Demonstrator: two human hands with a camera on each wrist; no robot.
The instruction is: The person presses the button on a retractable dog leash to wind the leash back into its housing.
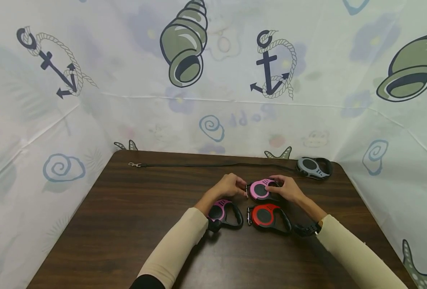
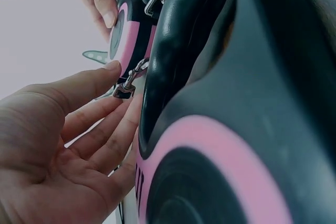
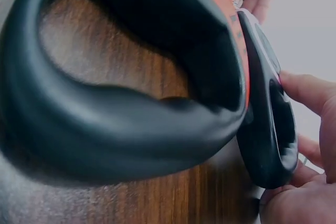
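Pink leash reel (image 1: 261, 190) sits mid-table, just behind the red reel (image 1: 267, 215). My right hand (image 1: 287, 188) curls over its casing; my left hand (image 1: 229, 186) has thumb and fingers closing on the metal clip (image 2: 127, 83) at its snout. Hard plastic shell, likely light, smooth — best held by the handle loop. Clip contact is hard to confirm — reels block both wrist views.

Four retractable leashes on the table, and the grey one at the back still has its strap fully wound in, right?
Not quite. The grey leash has its black strap pulled out across the table to the clip, as the head view shows. Four leashes is right.
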